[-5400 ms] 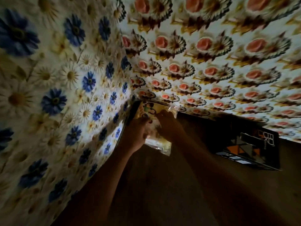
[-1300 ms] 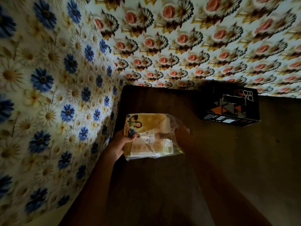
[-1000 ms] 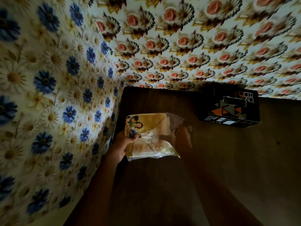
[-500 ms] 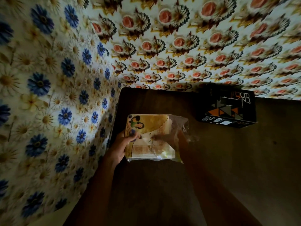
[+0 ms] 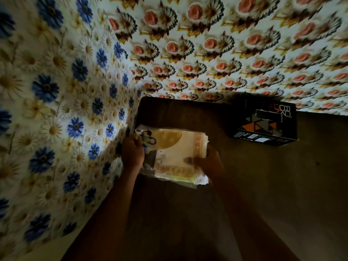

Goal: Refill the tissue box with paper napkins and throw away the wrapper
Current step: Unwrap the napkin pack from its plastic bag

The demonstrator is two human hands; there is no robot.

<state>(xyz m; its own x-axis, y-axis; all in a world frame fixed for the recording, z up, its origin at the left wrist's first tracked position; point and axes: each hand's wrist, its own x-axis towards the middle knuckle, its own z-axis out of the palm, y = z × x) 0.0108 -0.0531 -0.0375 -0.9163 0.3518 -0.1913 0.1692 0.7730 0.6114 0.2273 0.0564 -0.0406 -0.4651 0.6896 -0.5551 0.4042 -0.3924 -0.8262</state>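
A stack of cream paper napkins (image 5: 180, 153) with an orange border sits partly inside a clear plastic wrapper (image 5: 148, 140) that has a printed picture on its left end. My left hand (image 5: 132, 155) grips the wrapper's left end. My right hand (image 5: 209, 162) pinches the napkin stack at its right edge, where the napkins stick out of the wrapper. Both are held just above the dark brown table (image 5: 263, 185). A black tissue box (image 5: 263, 123) with orange and grey triangles stands at the back right, against the wall.
A wall with blue and white daisies (image 5: 56, 110) runs close along the table's left edge. A wall with pink flowers (image 5: 226, 53) closes off the back. The room is dim.
The napkin stack has slid rightward partway out of the wrapper. My right hand now holds the bare napkins rather than the wrapper's open end. My left hand has stayed on the wrapper.
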